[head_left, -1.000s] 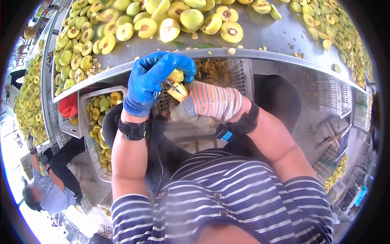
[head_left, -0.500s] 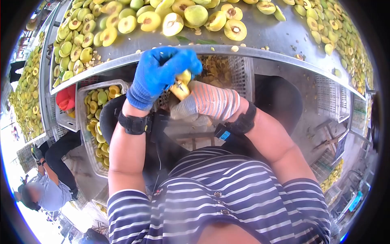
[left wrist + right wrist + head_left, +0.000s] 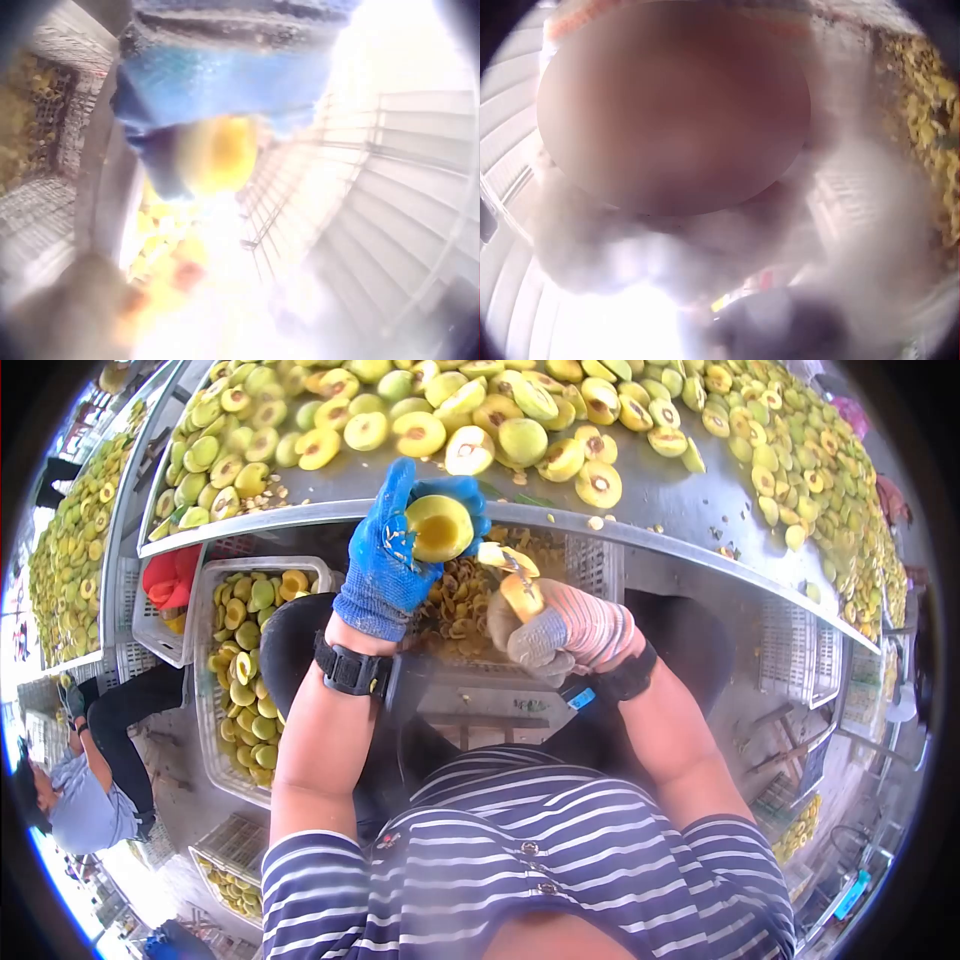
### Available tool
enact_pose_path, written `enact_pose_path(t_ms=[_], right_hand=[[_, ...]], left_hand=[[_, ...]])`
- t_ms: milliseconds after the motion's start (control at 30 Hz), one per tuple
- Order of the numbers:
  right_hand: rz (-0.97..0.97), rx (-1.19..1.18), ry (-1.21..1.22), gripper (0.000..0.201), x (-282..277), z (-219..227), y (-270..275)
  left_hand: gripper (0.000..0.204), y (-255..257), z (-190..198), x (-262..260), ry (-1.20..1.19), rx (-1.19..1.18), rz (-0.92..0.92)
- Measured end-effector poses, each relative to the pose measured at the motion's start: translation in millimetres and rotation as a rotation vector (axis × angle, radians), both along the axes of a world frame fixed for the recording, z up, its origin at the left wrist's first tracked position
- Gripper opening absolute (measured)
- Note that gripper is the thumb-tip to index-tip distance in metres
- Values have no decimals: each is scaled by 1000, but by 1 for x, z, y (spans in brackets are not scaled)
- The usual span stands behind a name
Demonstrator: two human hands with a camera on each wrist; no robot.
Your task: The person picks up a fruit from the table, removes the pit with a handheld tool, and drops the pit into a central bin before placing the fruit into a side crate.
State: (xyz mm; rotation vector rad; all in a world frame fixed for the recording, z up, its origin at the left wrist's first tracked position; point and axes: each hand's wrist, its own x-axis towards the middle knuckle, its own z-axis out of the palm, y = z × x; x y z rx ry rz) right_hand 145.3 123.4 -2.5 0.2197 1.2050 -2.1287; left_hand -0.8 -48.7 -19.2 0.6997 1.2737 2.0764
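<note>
In the head view, my left hand (image 3: pixel 385 560), in a blue glove, holds a peach half (image 3: pixel 440 528) with its hollowed cut face turned up. The left wrist view shows that glove (image 3: pixel 225 82) overexposed, with the yellow fruit (image 3: pixel 225 157) below it. My right hand (image 3: pixel 570 628), in an orange-and-grey striped glove, grips a small tool (image 3: pixel 523 598) with a pale yellow handle and a metal end. A yellow fruit piece (image 3: pixel 507 557) lies at the tool's end, just right of the peach half. The right wrist view is mostly blurred.
A metal table (image 3: pixel 660 490) heaped with peach halves (image 3: pixel 415 432) runs across the front. Below its edge is a crate of fruit scraps (image 3: pixel 465 610). Another crate (image 3: pixel 212 660) of peach halves stands at the left. Another person (image 3: pixel 90 800) sits at far left.
The hands, together before, are now apart, the right hand and tool having moved right. My left hand has turned so the peach half's hollow shows. The head view has shifted slightly.
</note>
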Motion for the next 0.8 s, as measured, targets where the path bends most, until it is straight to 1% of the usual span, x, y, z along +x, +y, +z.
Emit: enact_pose_path(t_ms=[33,100,133,167,233,267,300,333,367,400,433,467,533,567,600,633,700,733,767,800], right_hand=[[24,268,79,26,-3,-2,-4],[68,796,241,27,-7,-8,-15],[108,1053,274,32,-9,-20,-19],[-25,904,102,33,4,-19,-15],[263,1271,168,41,7,-49,-12],[584,1361,136,42,14,-55,-14],[921,1406,146,43,21,-62,-16],[974,1434,160,41,25,-52,-28],[1013,1474,173,40,30,-51,-29],[933,1444,302,39,31,-57,-29],[845,1407,416,38,33,-66,-25],[1110,1458,479,42,35,-82,-13],[1132,1514,443,42,41,-102,5],[1140,1549,439,42,36,-106,6],[1061,1563,469,44,37,-95,6],[1148,1565,441,42,34,-84,-5],[1299,1575,371,40,27,-71,-27],[1166,1564,370,39,26,-71,-28],[1028,1551,362,39,26,-71,-28],[879,1543,346,38,29,-70,-25]], left_hand=[[60,-4,4,-3,-32,44,-12],[58,-18,20,-8,-228,5,19],[55,-32,25,-13,-472,170,-30],[55,-47,30,-14,-415,200,13],[55,-96,39,-7,-310,229,159],[44,-131,33,-4,-231,191,261],[40,-165,27,-1,-155,142,366],[40,-204,34,12,315,-288,580],[41,-244,41,21,780,-741,736],[38,-287,20,22,724,-639,806],[38,-335,1,25,470,-573,912],[39,-373,-13,37,444,-502,1048],[29,-461,-45,55,153,-486,1225],[29,-486,-55,63,49,-552,1336],[29,-504,-64,72,-68,-617,1440],[30,-513,-76,83,-189,-682,1534],[29,-515,-111,99,-18,-919,1426],[29,-512,-130,110,69,-1033,1364],[30,-495,-149,123,337,-1202,1298],[36,-472,-162,137,793,-1461,1104]])
